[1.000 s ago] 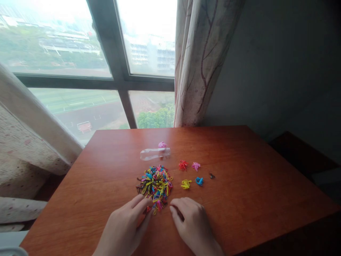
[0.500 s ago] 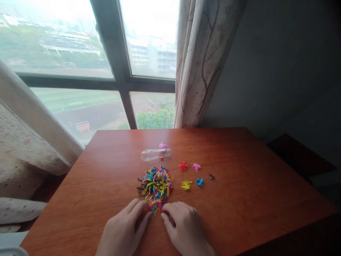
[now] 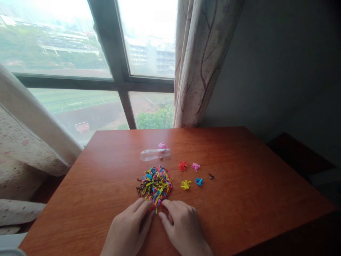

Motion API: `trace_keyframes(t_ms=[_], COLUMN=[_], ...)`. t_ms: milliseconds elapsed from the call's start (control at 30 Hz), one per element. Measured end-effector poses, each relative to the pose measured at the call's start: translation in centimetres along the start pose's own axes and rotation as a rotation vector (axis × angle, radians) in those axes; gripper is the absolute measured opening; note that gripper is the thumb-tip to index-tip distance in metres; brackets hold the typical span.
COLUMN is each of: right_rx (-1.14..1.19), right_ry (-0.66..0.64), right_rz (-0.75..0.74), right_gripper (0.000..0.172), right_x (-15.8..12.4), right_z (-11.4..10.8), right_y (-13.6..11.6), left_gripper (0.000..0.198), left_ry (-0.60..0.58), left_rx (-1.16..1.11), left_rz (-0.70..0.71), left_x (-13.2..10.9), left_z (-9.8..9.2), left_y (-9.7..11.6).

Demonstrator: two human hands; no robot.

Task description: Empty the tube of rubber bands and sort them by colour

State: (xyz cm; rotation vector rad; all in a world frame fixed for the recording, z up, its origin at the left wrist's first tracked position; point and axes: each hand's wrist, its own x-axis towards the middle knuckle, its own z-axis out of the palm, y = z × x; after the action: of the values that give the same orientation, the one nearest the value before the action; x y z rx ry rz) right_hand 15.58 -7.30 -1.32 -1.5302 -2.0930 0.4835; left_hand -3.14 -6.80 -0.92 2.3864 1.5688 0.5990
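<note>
A heap of small multicoloured rubber bands (image 3: 156, 183) lies on the wooden table, with black, yellow, blue, red and pink pieces mixed. At its near edge, my left hand (image 3: 131, 224) is curled, thumb and fingertips close together among the bands; what they pinch is too small to make out. Facing it, my right hand (image 3: 183, 222) has its thumb and index finger slightly apart at the same edge. A few reddish and blue bands show between the hands. To the right sit separate little piles: red bands (image 3: 182, 166), pink bands (image 3: 195, 166), yellow bands (image 3: 185, 184), blue bands (image 3: 199, 181) and dark bands (image 3: 211, 176).
Behind the heap lies a clear plastic container (image 3: 155, 154) on its side, with a pink object (image 3: 162, 145) just beyond it. The table (image 3: 239, 202) reaches a window with curtains (image 3: 197, 81) on both sides. A white object (image 3: 12, 251) shows at the lower left.
My left hand has shifted slightly right, closer to my right hand. The right thumb and index finger have parted a little. The small piles have not changed.
</note>
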Motion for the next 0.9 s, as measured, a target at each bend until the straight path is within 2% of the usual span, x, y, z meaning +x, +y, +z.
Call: trace_keyframes(t_ms=[167, 533, 900], right_rx=[0.015, 0.107, 0.252], right_ry=[0.023, 0.104, 0.099], right_rz=[0.001, 0.007, 0.091], right_gripper=[0.011, 0.018, 0.012], right_x=[0.1, -0.3, -0.1], right_z=[0.2, 0.7, -1.2], right_y=[0.1, 0.8, 1.9], left_gripper=[0.019, 0.018, 0.02], left_ry=[0.019, 0.058, 0.051], left_rx=[-0.012, -0.027, -0.022], left_rz=[0.033, 0.048, 0.054], left_x=[-0.2, 0.0, -0.1], left_z=[0.5, 0.3, 0.3], left_y=[-0.2, -0.2, -0.1])
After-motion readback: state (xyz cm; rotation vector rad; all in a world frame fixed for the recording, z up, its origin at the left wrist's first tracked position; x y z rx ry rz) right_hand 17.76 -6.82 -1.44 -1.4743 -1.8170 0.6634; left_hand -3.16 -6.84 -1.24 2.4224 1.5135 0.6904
